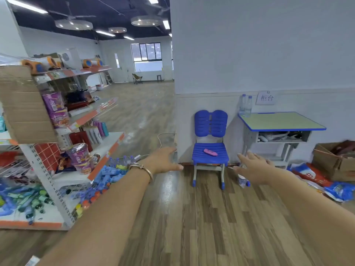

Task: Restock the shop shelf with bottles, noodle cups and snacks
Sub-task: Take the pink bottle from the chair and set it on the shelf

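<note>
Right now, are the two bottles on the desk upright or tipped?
Upright: both bottles stand on their bases at the back of the desk, caps up, near the wall.

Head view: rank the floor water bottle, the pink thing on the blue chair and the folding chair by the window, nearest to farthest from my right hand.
1. Water bottle: on the floor, just below the right hand.
2. Pink thing: to its left, on the blue chair.
3. Folding chair: far back, by the window.
</note>
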### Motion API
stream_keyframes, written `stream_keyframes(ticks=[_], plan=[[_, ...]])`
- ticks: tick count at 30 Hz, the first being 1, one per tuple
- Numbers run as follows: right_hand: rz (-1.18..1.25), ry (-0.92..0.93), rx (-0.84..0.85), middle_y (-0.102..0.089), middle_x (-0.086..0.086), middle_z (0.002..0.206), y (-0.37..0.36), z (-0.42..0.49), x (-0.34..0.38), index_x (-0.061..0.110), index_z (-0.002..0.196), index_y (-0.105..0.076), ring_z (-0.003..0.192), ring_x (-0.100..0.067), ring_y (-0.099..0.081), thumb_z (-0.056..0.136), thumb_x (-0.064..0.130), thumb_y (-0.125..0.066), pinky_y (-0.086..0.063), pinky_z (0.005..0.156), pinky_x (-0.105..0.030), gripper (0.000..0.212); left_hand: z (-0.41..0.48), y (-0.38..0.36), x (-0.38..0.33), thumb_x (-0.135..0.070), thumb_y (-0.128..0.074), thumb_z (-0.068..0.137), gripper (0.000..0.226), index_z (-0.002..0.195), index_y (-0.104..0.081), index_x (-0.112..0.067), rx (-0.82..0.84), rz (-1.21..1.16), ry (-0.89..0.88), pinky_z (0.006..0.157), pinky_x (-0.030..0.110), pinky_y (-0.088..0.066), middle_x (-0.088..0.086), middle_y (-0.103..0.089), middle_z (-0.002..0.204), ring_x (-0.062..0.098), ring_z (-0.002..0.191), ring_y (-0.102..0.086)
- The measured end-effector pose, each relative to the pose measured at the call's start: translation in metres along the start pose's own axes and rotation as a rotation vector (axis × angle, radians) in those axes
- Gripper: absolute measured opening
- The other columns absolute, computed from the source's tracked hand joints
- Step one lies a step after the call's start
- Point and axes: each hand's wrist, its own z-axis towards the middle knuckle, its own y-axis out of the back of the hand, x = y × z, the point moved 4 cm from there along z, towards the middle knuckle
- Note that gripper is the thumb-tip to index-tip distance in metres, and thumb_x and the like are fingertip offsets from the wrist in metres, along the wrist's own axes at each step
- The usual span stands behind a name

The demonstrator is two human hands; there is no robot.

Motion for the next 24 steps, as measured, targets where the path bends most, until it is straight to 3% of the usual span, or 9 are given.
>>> stream_keyframes(ticks=[7, 12, 17, 21, 24], plan=[[-0.030, 0.075, -0.035, 0.006, -0.007, 0.162, 0.034, 0.096, -0.031, 0.025, 0.153, 0.002, 0.150, -0.024, -0.001, 0.092, 0.059, -0.040, -0.008, 0.120, -0.045, 0.081, 0.105, -0.010, -0.012, -0.039, -0.071, 0.079, 0.087, 0.148, -0.023, -0.016, 0.004, 0.011, 0.043, 0.115, 0.029, -0.022, 0.002, -0.026, 0.155, 0.018, 0.142, -0.026], [-0.089, 0.124, -0.052, -0.007, -0.009, 0.161, 0.058, 0.161, -0.066, 0.017, 0.152, -0.006, 0.148, -0.028, -0.012, 0.092, 0.054, -0.044, -0.014, 0.120, -0.045, 0.081, 0.181, -0.012, -0.039, -0.038, -0.073, 0.077, 0.086, 0.147, -0.028, -0.014, -0.030, -0.031, 0.053, 0.115, 0.029, -0.025, 0.005, -0.029, 0.153, 0.020, 0.140, -0.031], [-0.124, 0.117, -0.029, -0.016, -0.004, 0.159, 0.061, 0.221, -0.087, 0.021, 0.152, -0.010, 0.146, -0.026, -0.020, 0.090, 0.055, -0.047, -0.009, 0.119, -0.049, 0.080, 0.245, -0.025, -0.052, -0.036, -0.074, 0.077, 0.085, 0.146, -0.029, -0.014, -0.022, -0.060, 0.067, 0.114, 0.028, -0.024, 0.004, -0.031, 0.153, 0.019, 0.140, -0.030], [-0.117, 0.139, 0.026, -0.017, -0.004, 0.159, 0.050, 0.271, -0.089, 0.017, 0.152, -0.011, 0.145, -0.024, -0.021, 0.090, 0.054, -0.047, -0.011, 0.119, -0.048, 0.081, 0.293, -0.033, -0.046, -0.034, -0.075, 0.076, 0.086, 0.146, -0.028, -0.016, -0.005, -0.085, 0.101, 0.113, 0.028, -0.024, 0.002, -0.030, 0.153, 0.018, 0.140, -0.030], [-0.088, 0.150, 0.047, -0.029, -0.005, 0.154, 0.050, 0.314, -0.086, 0.014, 0.150, -0.017, 0.139, -0.025, -0.033, 0.091, 0.049, -0.048, -0.019, 0.117, -0.043, 0.076, 0.336, -0.031, -0.038, -0.034, -0.074, 0.077, 0.083, 0.145, -0.031, -0.014, 0.000, -0.055, 0.099, 0.113, 0.028, -0.024, 0.003, -0.032, 0.152, 0.019, 0.140, -0.031]])
